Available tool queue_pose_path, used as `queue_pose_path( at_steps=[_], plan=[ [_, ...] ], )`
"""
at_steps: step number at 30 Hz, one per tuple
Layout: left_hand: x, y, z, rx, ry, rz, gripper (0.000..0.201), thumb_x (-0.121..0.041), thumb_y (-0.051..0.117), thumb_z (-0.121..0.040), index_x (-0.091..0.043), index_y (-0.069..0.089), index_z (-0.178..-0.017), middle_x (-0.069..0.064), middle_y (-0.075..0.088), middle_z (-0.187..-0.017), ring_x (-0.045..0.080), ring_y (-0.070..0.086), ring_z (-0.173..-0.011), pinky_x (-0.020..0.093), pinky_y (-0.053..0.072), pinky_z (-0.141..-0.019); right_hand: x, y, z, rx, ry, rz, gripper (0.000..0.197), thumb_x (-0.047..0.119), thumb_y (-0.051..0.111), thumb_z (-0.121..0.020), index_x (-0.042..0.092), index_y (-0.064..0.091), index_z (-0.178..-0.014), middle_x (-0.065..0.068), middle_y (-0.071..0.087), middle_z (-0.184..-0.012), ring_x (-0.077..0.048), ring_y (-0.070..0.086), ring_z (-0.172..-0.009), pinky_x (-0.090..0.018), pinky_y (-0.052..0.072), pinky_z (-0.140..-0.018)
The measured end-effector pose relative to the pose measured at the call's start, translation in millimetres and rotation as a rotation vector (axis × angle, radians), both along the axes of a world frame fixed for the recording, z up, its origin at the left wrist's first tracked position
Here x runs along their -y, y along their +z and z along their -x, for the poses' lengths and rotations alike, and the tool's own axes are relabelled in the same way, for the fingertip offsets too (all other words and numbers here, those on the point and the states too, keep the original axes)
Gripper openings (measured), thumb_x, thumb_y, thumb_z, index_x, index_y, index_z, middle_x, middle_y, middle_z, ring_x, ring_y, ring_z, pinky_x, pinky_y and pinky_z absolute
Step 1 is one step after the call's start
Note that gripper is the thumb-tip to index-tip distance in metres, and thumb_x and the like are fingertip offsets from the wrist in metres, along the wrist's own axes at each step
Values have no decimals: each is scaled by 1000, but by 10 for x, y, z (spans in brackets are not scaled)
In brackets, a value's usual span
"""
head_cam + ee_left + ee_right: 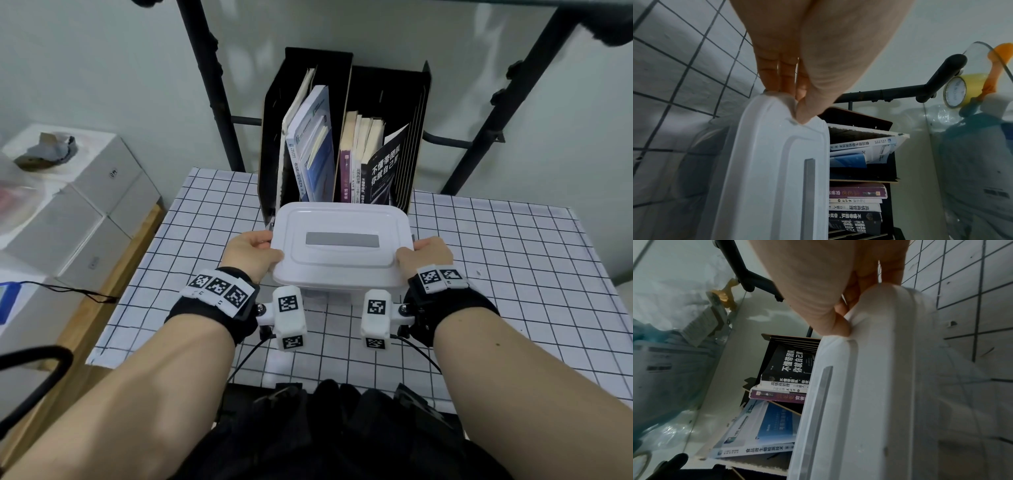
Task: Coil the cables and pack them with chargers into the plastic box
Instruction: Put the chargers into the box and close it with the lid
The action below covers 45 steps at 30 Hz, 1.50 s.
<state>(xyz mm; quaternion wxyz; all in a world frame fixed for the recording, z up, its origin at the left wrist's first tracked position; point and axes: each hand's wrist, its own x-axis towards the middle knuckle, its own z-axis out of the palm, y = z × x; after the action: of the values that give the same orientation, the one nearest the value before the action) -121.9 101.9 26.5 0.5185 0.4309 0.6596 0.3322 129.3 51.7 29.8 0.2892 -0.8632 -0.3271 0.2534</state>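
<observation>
A white plastic box (342,270) with its lid (342,226) on sits in the middle of the checked table, just in front of the book rack. My left hand (251,253) grips the box's left end, thumb on the lid (777,162) and fingers (781,78) curled under the rim. My right hand (424,255) grips the right end the same way, thumb pressing the lid (869,386) edge. No cables or chargers show; the box's inside is hidden by the lid.
A black book rack (342,137) full of books stands right behind the box. White cartons (68,205) sit on a lower surface to the left. Black metal frame bars (212,85) rise behind the table (513,274).
</observation>
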Motion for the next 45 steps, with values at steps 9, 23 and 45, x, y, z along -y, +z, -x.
queue_pose_path(
  at_steps=[9,23,45],
  plan=[
    [-44,-46,9,-88,-37,-20,46,0,67,-74,-14,62,-118,7,66,-95,20,60,-79,37,52,-86,44,-20,26,-82,-10,-61,49,12,54,-82,20,55,-130,-4,59,-127,-23,58,-101,-23,41,-79],
    [-48,-99,0,-195,-39,-75,44,-7,72,-75,-16,62,-117,4,61,-94,15,57,-82,31,49,-91,50,-77,-41,-36,-16,-60,40,19,58,-81,21,62,-122,0,64,-116,-16,57,-86,-28,50,-84],
    [-40,-52,3,-308,-74,47,74,-23,70,-81,-8,33,-144,13,48,-138,27,51,-122,35,39,-104,-24,-56,-25,-32,-80,113,47,19,58,-87,1,43,-127,-16,56,-107,-31,57,-89,-27,38,-67]
  ],
)
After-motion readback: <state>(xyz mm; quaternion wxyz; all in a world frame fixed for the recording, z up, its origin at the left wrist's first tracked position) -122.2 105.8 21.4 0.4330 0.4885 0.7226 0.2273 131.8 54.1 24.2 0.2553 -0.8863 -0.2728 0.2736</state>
